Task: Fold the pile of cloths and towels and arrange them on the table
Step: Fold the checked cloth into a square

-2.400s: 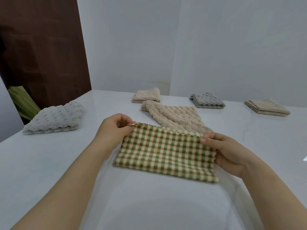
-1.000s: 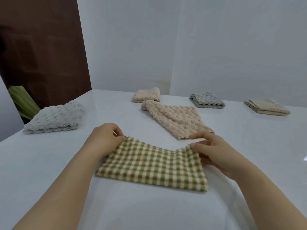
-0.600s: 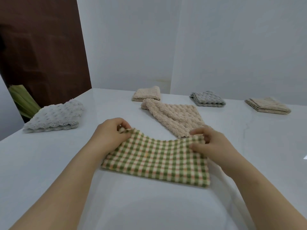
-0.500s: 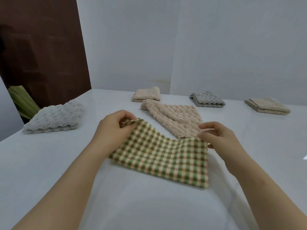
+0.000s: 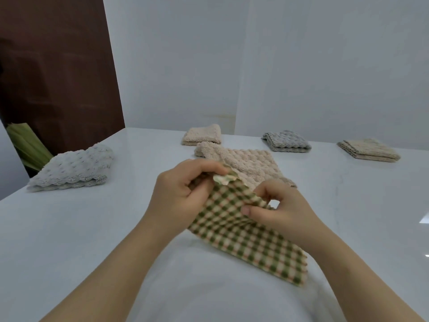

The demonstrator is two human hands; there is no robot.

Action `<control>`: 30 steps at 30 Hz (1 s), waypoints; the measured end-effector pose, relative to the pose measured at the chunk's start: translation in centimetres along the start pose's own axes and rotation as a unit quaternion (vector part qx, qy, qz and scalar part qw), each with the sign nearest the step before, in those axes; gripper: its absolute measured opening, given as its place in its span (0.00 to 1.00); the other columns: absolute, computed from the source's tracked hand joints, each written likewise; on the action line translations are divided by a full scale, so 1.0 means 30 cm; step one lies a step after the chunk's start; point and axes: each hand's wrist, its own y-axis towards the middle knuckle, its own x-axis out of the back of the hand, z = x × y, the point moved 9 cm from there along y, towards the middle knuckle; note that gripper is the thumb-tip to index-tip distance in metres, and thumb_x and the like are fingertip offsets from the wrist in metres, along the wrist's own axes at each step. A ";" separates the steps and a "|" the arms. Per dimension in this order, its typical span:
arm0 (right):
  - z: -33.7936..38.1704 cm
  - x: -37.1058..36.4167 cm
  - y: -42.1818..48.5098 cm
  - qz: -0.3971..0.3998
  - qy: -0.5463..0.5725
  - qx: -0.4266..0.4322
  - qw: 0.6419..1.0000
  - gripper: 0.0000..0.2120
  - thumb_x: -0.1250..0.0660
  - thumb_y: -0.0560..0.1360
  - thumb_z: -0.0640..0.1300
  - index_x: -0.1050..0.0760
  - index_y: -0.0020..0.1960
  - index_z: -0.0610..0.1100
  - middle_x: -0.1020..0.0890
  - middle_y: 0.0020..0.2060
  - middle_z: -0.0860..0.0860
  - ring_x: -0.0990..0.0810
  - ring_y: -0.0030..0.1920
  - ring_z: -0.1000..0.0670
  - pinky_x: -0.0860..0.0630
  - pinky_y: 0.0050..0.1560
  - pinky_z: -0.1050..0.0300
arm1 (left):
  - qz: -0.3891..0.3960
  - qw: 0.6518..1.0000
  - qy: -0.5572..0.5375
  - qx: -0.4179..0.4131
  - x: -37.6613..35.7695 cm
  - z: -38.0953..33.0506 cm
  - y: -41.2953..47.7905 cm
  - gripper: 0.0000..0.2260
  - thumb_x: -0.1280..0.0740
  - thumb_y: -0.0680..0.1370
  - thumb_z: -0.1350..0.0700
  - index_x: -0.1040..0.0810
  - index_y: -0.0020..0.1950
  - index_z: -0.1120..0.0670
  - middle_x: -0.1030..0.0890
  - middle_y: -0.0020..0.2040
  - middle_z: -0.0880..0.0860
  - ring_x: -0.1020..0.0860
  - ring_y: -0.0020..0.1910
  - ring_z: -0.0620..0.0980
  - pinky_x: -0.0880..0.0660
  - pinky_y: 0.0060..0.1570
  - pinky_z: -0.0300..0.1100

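A green-and-cream checked cloth (image 5: 241,238) slopes from the white table (image 5: 69,228) up to my hands at the centre. My left hand (image 5: 178,196) pinches its raised far corner. My right hand (image 5: 281,212) is close beside it, fingers curled and pinching the cloth's upper edge. Behind them an unfolded beige bobbled towel (image 5: 250,161) lies flat. Folded cloths sit further off: a pale grey bobbled one (image 5: 74,168) at the left, a beige one (image 5: 202,134) at the back, a grey one (image 5: 286,141) and a tan one (image 5: 369,151) at the right.
White walls close the table at the back. A dark brown panel (image 5: 58,77) and a green striped object (image 5: 27,145) stand beyond the left edge. Bare tabletop lies between the left folded cloth and my arms.
My right hand has moved left along the cloth's top edge towards my left hand. Both hands have lifted the far edge, so the cloth now bunches and tilts up at its left corner.
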 end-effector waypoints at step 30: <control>-0.125 -0.091 -0.020 0.147 -0.069 -0.139 0.977 0.11 0.37 0.75 0.43 0.23 0.39 0.57 0.23 0.32 0.58 0.27 0.31 0.58 0.27 0.38 0.66 | 0.111 0.876 0.321 0.343 0.038 0.420 -0.096 0.14 0.44 0.79 0.60 0.25 0.57 0.47 0.23 0.58 0.47 0.27 0.57 0.50 0.30 0.48 0.43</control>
